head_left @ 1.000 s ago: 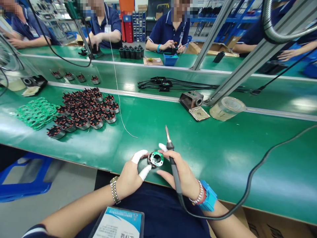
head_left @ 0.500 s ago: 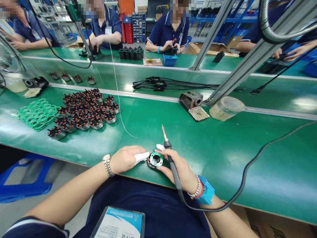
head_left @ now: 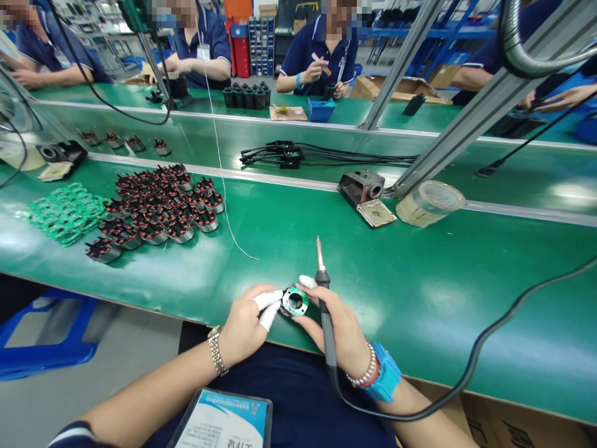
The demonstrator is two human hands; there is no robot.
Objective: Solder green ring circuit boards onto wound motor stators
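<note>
My left hand [head_left: 249, 317] has white finger covers on thumb and forefinger, pinched against the left side of a small motor stator [head_left: 284, 308]. A green ring-shaped circuit board [head_left: 304, 303] lies on the stator's top, facing up at me. Thumb and forefinger of my right hand [head_left: 339, 326] grip the stator from the right. The same hand carries a soldering iron [head_left: 328, 330], its tip pointing away above the bench. Solder wire [head_left: 226, 205] hangs down to the left, its end near the bench, apart from both hands.
Many copper-wound stators [head_left: 153, 205] stand at left beside a pile of green circuit boards [head_left: 65, 214]. A metal iron holder [head_left: 364, 188] and a plastic tub [head_left: 429, 204] sit to the right. The iron's black cable [head_left: 476, 348] crosses the right side. Co-workers sit opposite.
My left hand has shifted right and its covered thumb now shows, pinching the stator with the forefinger. The soldering iron stands more upright. A co-worker opposite has raised a hand.
</note>
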